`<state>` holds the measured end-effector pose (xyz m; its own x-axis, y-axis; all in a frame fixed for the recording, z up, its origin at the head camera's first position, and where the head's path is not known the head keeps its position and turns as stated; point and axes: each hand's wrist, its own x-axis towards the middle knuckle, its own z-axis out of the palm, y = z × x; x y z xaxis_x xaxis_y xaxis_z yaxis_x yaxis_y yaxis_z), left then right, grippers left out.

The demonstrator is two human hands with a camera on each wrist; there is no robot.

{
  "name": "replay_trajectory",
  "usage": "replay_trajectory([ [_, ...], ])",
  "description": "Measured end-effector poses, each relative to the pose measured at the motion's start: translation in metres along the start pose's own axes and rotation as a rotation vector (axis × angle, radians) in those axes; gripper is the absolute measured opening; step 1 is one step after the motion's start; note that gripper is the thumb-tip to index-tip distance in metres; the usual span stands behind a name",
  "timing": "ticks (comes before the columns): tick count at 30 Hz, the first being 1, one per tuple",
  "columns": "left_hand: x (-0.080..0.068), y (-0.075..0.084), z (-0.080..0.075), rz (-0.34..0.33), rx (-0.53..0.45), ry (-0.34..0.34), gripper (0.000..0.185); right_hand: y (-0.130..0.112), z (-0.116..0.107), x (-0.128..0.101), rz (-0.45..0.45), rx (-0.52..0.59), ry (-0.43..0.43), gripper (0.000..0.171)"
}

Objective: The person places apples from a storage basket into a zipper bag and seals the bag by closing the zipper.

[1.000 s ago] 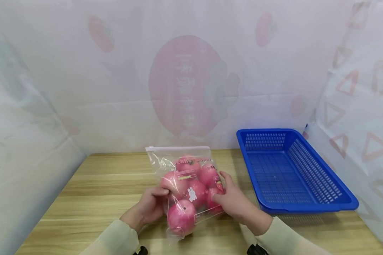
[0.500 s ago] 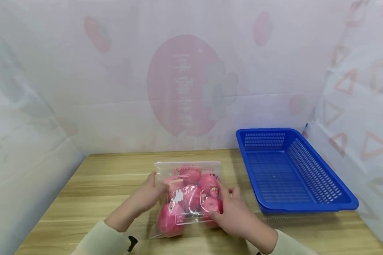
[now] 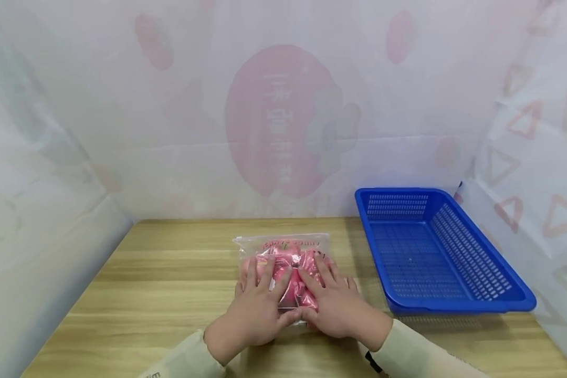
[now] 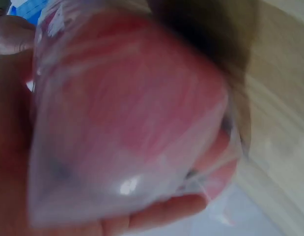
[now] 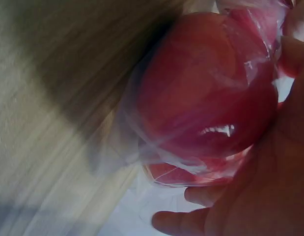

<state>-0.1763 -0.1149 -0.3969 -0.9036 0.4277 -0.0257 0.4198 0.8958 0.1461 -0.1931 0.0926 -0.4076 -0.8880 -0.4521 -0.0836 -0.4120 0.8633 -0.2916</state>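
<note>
A clear zip bag (image 3: 281, 242) with red lettering lies on the wooden table, filled with several round pink-red fruits (image 3: 290, 281). My left hand (image 3: 257, 310) rests palm down on its left half, fingers spread. On the right half my right hand (image 3: 333, 310) presses in the same way, and the two thumbs meet near the front. Close up in the left wrist view, a large pink fruit (image 4: 137, 98) shows through the plastic beneath the palm. The right wrist view has another red fruit (image 5: 201, 83) under the film beside the fingers. Both hands cover much of the bag's front.
A blue perforated plastic basket (image 3: 389, 273) stands at the right of the table, with nothing seen inside. Pale printed sheets (image 3: 179, 173) hang behind the table and along both sides. Bare wood (image 3: 170, 273) extends to the left of the bag.
The bag has gone from being held by its sides, tilted, to lying flat. Both hands have moved from its edges onto its top, with fingers spread.
</note>
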Motion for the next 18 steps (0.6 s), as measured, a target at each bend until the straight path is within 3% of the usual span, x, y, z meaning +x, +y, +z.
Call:
replay_trajectory([
  [5, -0.007, -0.005, -0.002, 0.016, -0.045, -0.05, 0.091, -0.001, 0.001, -0.006, -0.005, 0.044, -0.045, 0.085],
  [13, -0.001, -0.009, 0.001, 0.083, 0.051, 0.042, 0.089, -0.001, 0.002, -0.003, -0.04, 0.067, -0.025, 0.088],
  [18, 0.008, -0.014, 0.001, 0.097, 0.075, 0.053, 0.087, -0.001, 0.003, 0.004, -0.05, 0.083, 0.005, 0.086],
])
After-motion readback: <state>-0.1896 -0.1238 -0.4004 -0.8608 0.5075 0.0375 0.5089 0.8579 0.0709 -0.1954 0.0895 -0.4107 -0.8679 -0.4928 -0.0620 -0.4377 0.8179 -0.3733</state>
